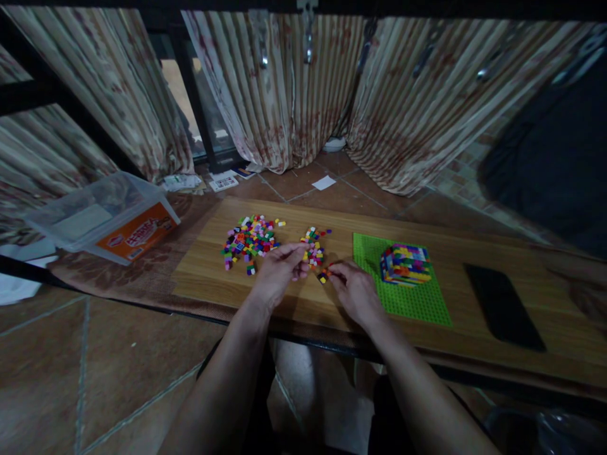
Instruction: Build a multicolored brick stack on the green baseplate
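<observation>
Both my hands rest on a low wooden table [222, 278]. My left hand [279, 270] has its fingers curled and pinched near a small cluster of coloured bricks [313, 246]. My right hand [355, 292] is closed in a pinch on a few tiny red and yellow bricks [324, 275]. A larger heap of mixed small bricks [249, 242] lies to the left. To the right, a multicoloured brick block [406, 263] stands on a green baseplate [412, 303].
A black phone [503, 306] lies flat on the table's right side. A clear plastic tub with an orange label [107, 218] sits tilted at the left. Striped curtains [284, 88] hang behind, over a tiled floor with papers [324, 182].
</observation>
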`<state>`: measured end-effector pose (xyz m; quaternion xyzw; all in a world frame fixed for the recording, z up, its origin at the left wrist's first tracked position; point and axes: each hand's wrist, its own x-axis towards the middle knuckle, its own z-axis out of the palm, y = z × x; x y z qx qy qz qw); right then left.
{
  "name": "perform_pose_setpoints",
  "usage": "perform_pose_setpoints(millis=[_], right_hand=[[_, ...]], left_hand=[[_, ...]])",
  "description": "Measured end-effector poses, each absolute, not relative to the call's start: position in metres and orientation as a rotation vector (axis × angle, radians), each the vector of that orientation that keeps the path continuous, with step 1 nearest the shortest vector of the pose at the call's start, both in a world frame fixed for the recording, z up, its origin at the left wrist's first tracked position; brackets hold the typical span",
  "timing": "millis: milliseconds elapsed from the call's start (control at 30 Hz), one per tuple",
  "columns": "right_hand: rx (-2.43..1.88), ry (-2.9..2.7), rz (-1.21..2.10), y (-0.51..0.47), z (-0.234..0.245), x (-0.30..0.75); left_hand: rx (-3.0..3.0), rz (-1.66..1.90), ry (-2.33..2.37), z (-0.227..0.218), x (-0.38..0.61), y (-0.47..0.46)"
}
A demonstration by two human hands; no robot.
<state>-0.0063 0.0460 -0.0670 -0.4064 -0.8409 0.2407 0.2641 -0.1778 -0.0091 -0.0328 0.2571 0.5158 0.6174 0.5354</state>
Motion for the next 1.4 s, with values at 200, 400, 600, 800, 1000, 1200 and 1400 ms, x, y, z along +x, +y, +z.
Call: perform_pose_setpoints(millis=[200, 400, 600, 800, 1000, 1200, 1400], right_hand=[[-1.093, -2.239, 0.74, 0.033, -0.058, -0.011], [-1.076, -2.181, 0.841, 0.027, -0.069, -0.023], [-1.056, -1.512, 1.51, 0.033, -0.067, -0.02], [-1.031, -1.338, 1.632, 0.033, -0.056, -0.018], [-1.001, -1.218, 1.72, 0.033, -0.056, -0.019], [-0.997, -1.06, 1.891, 0.033, -0.055, -0.017], [-0.967, -1.001, 1.968, 0.037, -0.053, -0.014]], left_hand=[[0.567, 1.462, 1.262, -0.03, -0.171, -0.005], [0.553, 1.485, 1.335, -0.033, -0.166, -0.002], [0.646, 1.36, 1.354, -0.031, -0.167, -0.007], [0.904, 1.188, 1.346, -0.037, -0.166, -0.008], [1.048, 1.105, 1.338, -0.044, -0.165, -0.004], [0.872, 1.183, 1.293, -0.042, -0.159, -0.006], [0.755, 1.227, 1.201, -0.037, -0.16, -0.009]])
